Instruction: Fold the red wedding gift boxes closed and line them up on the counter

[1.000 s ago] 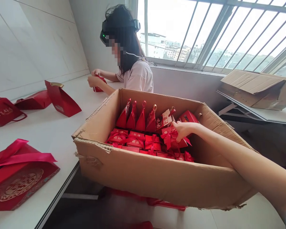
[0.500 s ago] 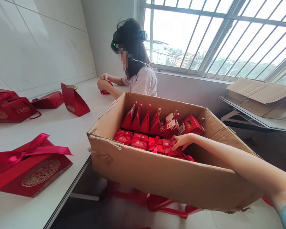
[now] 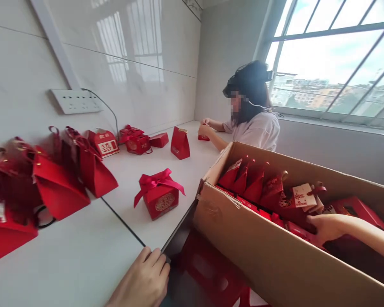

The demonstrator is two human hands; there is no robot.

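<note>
On the desk (image 3: pixel 83 247) to the left, a cluster of red bags (image 3: pixel 57 183), then 1 ribboned box (image 3: pixel 161 200) near the carton (image 3: pixel 259 238); beyond, a co-worker (image 3: pixel 254 128) handling a small red box (image 3: pixel 204 137). In the way, the carton's near wall (image 3: pixel 275 260), covering part of the low red boxes (image 3: pixel 297 230) inside. Reaching into the carton with the right hand (image 3: pixel 328 228), at those boxes, taller bags (image 3: pixel 254 187) behind; bending the left hand (image 3: pixel 150 277) over the desk's edge; cannot tell either grip
</note>
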